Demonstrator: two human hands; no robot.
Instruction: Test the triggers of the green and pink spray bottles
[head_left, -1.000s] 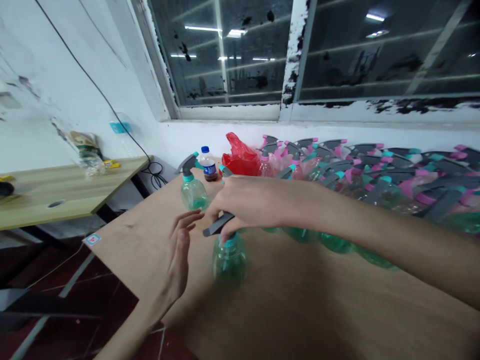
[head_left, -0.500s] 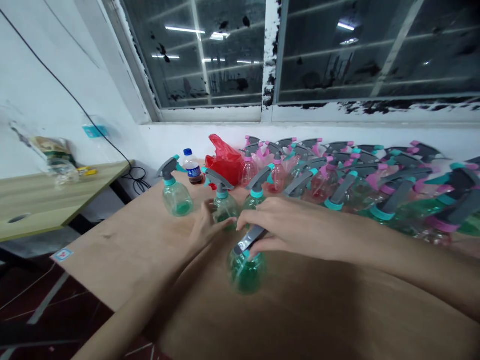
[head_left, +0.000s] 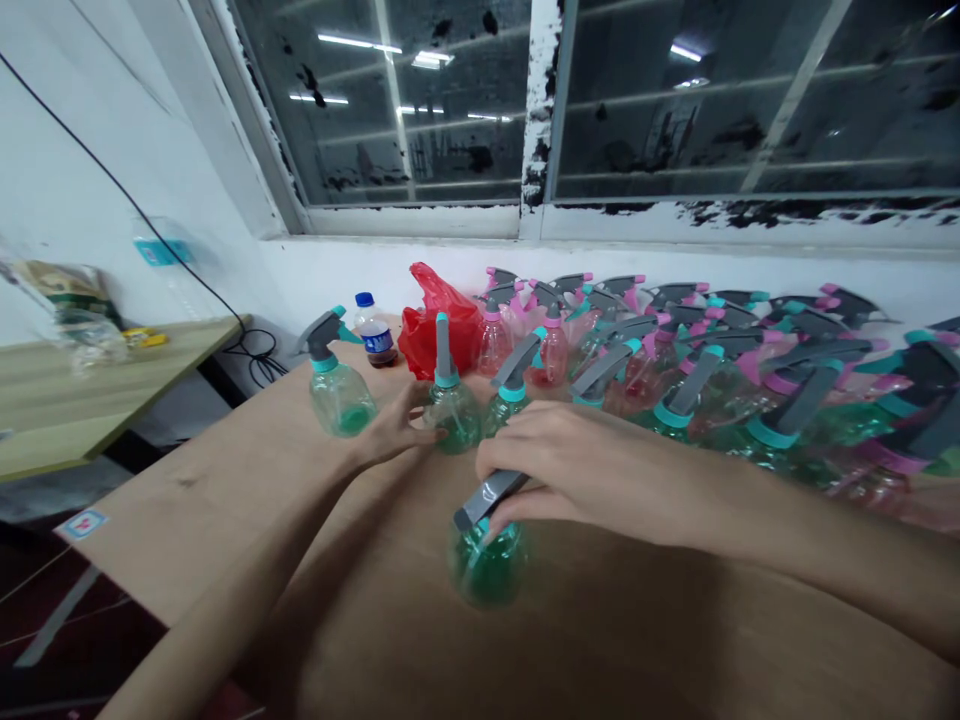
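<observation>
My right grip [head_left: 570, 470] is closed over the grey sprayer head [head_left: 489, 498] of a green-tinted spray bottle [head_left: 487, 567], low in the middle of the frame. That bottle sits on the brown counter [head_left: 600, 640], its teal collar just under my fingers. My left grip [head_left: 394, 425] is open, with the fingers loosely spread and their tips against the side of a second spray bottle [head_left: 452, 420], near the center of the frame. A third spray bottle [head_left: 502, 410] stands just to its right, and a fourth [head_left: 341, 400] stands farther left. Behind them, at the upper left of the counter, are a small blue-capped bottle [head_left: 375, 335] and a red plastic bag [head_left: 442, 325]. A long heap of teal- and pink-collared spray bottles [head_left: 720, 375] lies along the white wall [head_left: 750, 270], under the window [head_left: 390, 110].
</observation>
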